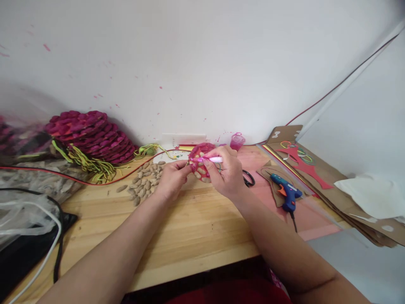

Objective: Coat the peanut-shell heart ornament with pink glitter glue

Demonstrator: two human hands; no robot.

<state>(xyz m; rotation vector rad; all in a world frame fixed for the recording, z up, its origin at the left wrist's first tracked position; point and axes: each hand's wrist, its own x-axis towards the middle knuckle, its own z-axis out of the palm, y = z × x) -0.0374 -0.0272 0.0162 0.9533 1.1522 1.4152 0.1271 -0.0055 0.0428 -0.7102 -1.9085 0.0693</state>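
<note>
My left hand (172, 179) pinches the left edge of a round peanut-covered disc (202, 148), held up over the table. Magenta paint coats its rim, while several peanuts on it are still bare tan. Closed round a paintbrush (216, 159) with a pale handle, my right hand (230, 174) is at the disc's right side. The brush's pink tip lies across the disc's face near my left fingertips; my right fingers hide part of the disc. Just behind my right hand stands a small cup (237, 141) stained with magenta paint.
Loose peanuts (145, 181) lie left of my hands. Further left are stacked magenta peanut discs (95, 133) with yellow-green strings (91, 162). A blue glue gun (286, 192), black-handled scissors (249, 178) and cardboard (341, 202) lie to the right. A red cord (110, 182) crosses the table.
</note>
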